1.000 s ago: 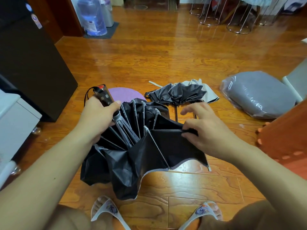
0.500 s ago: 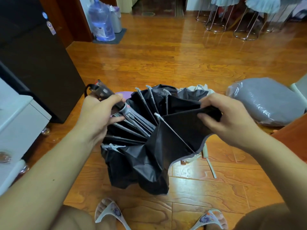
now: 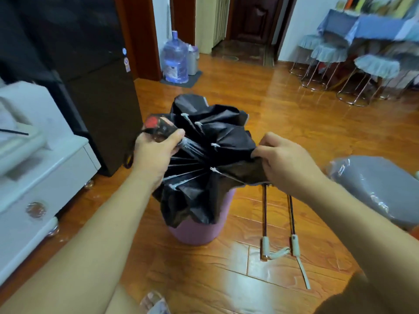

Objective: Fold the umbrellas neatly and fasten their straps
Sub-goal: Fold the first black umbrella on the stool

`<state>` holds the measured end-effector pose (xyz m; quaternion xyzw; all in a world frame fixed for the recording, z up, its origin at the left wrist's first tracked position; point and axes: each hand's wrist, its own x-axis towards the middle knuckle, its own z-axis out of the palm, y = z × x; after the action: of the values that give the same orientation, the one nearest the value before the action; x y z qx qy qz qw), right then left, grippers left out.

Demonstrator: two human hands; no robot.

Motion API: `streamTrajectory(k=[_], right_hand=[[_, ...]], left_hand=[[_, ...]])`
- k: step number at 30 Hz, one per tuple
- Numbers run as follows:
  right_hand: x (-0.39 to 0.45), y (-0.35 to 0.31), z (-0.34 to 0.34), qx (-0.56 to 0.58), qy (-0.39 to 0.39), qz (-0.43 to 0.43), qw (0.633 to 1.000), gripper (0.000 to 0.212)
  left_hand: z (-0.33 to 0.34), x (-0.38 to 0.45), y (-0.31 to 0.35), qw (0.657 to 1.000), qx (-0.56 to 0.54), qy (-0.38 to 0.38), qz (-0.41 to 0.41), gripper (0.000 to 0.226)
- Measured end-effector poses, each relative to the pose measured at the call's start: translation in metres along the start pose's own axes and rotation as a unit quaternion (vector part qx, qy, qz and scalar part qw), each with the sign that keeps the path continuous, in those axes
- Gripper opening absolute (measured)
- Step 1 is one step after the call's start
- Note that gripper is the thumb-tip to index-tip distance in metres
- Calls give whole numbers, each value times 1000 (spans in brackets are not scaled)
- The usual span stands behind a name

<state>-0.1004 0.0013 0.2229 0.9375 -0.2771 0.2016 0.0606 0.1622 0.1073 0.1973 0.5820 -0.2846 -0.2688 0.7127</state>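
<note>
- The black umbrella (image 3: pixel 210 159) now sits higher than a second ago, above a purple stool (image 3: pixel 197 232).
- Left hand (image 3: pixel 156 155) grips its handle (image 3: pixel 158 129).
- Right hand (image 3: pixel 283 159) pinches the canopy edge.

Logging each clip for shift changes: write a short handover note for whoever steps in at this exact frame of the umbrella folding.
Left hand: grips the handle of the black umbrella, held up in front of the body.
Right hand: pinches a canopy edge, pulling one panel out to the side.
Other things: two more umbrella handles on shafts lie on the wooden floor to the right; a purple stool sits below the black umbrella.
Done: ribs collapsed, shaft apparently in.
Left: straighten the remaining panels, wrap them, fasten the strap, then do the floor umbrellas.
</note>
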Motion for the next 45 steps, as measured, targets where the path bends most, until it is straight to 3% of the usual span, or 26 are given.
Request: streamTrajectory(k=[4, 8, 12, 17, 19, 24, 29, 32, 37, 41, 45], right_hand=[[-6, 8, 59, 76, -48, 84, 992, 30], [-11, 8, 93, 176, -91, 147, 969, 16], [19, 16, 101, 194, -63, 141, 969, 8], [29, 27, 98, 215, -84, 106, 967, 8], [33, 38, 93, 219, -68, 102, 968, 9], [30, 45, 107, 204, -82, 121, 968, 12], [33, 48, 122, 219, -59, 146, 963, 16], [35, 51, 124, 232, -54, 154, 959, 14], [43, 46, 126, 233, -55, 144, 960, 13], [48, 47, 126, 228, -56, 137, 962, 14], [48, 45, 120, 221, -68, 135, 963, 8]], left_hand=[[1, 16, -13, 964, 254, 5, 75, 34], [18, 41, -36, 940, 328, -14, 98, 39], [31, 63, -45, 942, 321, -75, 70, 28], [43, 79, -22, 952, 292, -10, 95, 20], [56, 87, -7, 946, 308, -28, 99, 19], [76, 111, -25, 916, 382, -118, -35, 31], [69, 118, -27, 901, 420, -58, -95, 33], [63, 118, -23, 891, 444, -50, -75, 38], [46, 117, -7, 941, 325, -22, -85, 81], [43, 97, 17, 926, 373, -3, -58, 65], [54, 50, 16, 916, 394, 12, 71, 44]])
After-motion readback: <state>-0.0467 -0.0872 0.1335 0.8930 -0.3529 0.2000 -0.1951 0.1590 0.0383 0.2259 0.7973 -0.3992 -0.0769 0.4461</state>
